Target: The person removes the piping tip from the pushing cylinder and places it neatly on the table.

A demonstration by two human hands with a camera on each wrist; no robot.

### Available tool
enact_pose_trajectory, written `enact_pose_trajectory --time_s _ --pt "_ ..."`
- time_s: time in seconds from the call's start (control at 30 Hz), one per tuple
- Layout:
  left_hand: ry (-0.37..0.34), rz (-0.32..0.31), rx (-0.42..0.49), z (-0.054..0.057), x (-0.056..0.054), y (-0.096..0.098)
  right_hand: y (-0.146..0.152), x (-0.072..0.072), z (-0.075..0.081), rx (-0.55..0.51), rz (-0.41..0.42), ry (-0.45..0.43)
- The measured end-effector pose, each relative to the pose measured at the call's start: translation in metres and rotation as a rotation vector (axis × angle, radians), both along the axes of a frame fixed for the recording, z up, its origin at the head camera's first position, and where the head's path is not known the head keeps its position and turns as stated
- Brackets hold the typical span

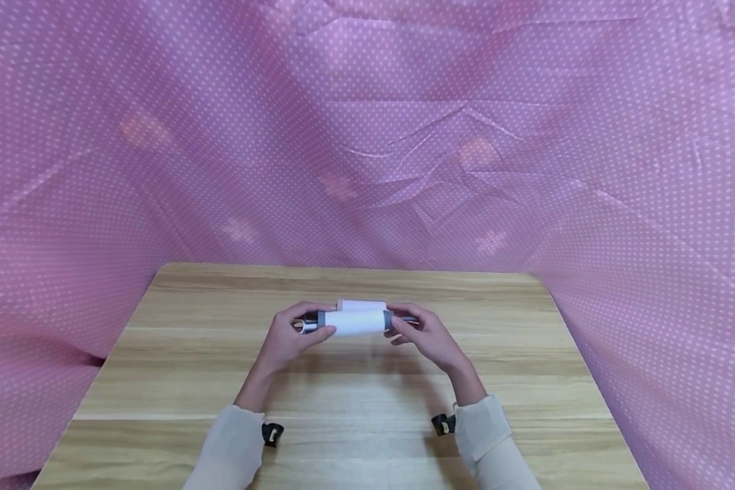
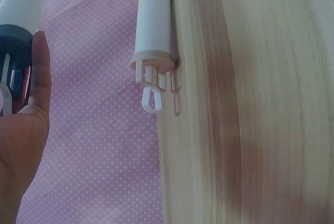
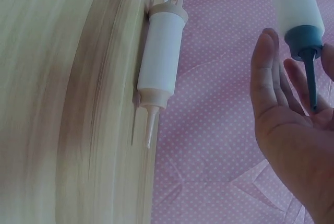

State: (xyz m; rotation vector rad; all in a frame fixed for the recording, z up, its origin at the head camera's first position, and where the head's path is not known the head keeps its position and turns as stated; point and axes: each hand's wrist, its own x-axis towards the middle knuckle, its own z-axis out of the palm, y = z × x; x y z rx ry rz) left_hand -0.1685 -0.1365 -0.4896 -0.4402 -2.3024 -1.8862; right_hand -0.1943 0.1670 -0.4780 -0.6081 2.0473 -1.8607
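A large plastic syringe (image 1: pixel 355 322) with a white barrel, blue-grey end collars and a thin dark nozzle (image 3: pixel 310 78) is held crosswise above the table. My left hand (image 1: pixel 289 336) grips its plunger end, thumb along the barrel by the collar (image 2: pixel 14 44). At the nozzle end, my right hand (image 1: pixel 425 335) holds the other collar (image 3: pixel 303 40) between thumb and fingers, the nozzle pointing into the palm. Just behind lies a second syringe (image 1: pixel 361 305), white with peach collars; its loop-ended plunger (image 2: pixel 152 98) shows in the left wrist view. Neither hand grips that one.
The wooden table (image 1: pixel 343 422) has its far edge just beyond the second syringe. Pink dotted cloth (image 1: pixel 367 150) hangs behind it and at both sides. Black wrist devices (image 1: pixel 272 434) sit by the sleeve cuffs.
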Motion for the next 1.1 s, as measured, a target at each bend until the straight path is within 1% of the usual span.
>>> enact_pose_trajectory --time_s 0.13,0.3,0.43,0.6,0.8,0.93,1.1 --pt "0.002 0.002 -0.003 0.000 0.000 -0.001 0.000 0.001 -0.001 -0.013 0.002 0.030" --pt "-0.004 -0.001 -0.019 -0.002 -0.003 -0.001 -0.001 0.000 -0.002 -0.022 -0.032 0.070" --pt "-0.015 -0.017 -0.024 -0.002 -0.005 -0.002 -0.001 -0.001 -0.002 -0.024 -0.060 0.082" --pt "-0.025 -0.007 -0.033 0.000 -0.007 -0.005 -0.002 0.000 0.001 -0.030 -0.077 0.092" --pt "-0.047 0.009 -0.036 -0.001 -0.005 -0.007 -0.004 0.002 0.000 -0.039 -0.081 0.097" --pt "-0.061 0.016 -0.034 -0.002 -0.003 -0.008 -0.005 0.003 -0.003 -0.033 -0.078 0.121" --pt "-0.062 0.029 -0.063 -0.004 -0.001 -0.012 -0.005 0.006 -0.004 -0.010 -0.089 0.163"
